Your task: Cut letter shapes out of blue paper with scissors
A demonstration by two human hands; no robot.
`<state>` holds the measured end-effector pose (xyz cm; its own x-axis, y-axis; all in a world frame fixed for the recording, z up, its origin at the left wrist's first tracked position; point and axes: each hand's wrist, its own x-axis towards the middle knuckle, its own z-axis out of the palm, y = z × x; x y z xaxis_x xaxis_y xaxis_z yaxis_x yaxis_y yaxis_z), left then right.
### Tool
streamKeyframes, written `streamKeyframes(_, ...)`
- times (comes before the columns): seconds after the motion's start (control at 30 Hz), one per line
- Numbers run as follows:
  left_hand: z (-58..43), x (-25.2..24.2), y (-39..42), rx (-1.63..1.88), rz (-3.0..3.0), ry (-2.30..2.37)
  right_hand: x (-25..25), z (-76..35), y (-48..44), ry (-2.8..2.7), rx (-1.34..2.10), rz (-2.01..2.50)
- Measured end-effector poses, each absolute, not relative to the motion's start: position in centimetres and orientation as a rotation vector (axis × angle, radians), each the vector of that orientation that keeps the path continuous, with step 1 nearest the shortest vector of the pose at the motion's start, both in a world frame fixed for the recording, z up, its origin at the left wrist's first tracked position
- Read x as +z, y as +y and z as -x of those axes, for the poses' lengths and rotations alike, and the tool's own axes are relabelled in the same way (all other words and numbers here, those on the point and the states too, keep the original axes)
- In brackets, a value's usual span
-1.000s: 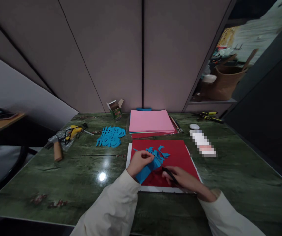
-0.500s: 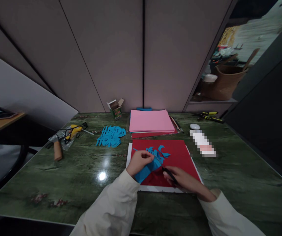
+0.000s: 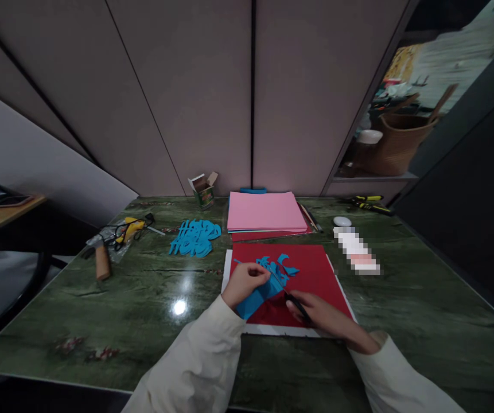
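My left hand (image 3: 245, 283) is closed, pinching a piece of blue paper (image 3: 260, 295) with cut-out shapes along its far end. My right hand (image 3: 325, 316) is closed around a thin dark cutting tool (image 3: 292, 298) whose tip meets the blue paper. Both hands work over a red sheet (image 3: 311, 268) that lies on a white board (image 3: 226, 265) on the green marble table (image 3: 143, 298).
Blue cut-out lettering (image 3: 195, 238) lies to the left. A stack of pink and red paper (image 3: 265, 212) sits behind. A small open box (image 3: 203, 191), tools in a plastic bag (image 3: 117, 236), a wooden-handled tool (image 3: 101, 265), yellow-black pliers (image 3: 369, 204) and a white round object (image 3: 342, 221) surround.
Hardly anything has moved. The tool tip has shifted very slightly along the blue paper; both hands keep their hold.
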<state>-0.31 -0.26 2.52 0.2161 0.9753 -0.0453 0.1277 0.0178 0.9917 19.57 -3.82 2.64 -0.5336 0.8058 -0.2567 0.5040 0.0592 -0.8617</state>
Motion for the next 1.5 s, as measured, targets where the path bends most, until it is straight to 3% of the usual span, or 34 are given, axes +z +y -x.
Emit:
streamKeyframes(0.8, 0.3, 2.5, -0.2, 0.972, -1.338, 1.153, 2.6, -19.5, -3.6, -2.059, 1.433, 1.282)
streamKeyframes(1.2, 0.3, 2.6, -0.3, 0.943, -1.35, 1.138, 1.3, -19.5, -3.8, -1.851, 1.67, 1.201)
streamKeyframes(1.5, 0.3, 2.6, -0.3, 0.926, -1.386, 1.118, 1.2, -19.4, -3.7, -1.941, 1.553, 1.23)
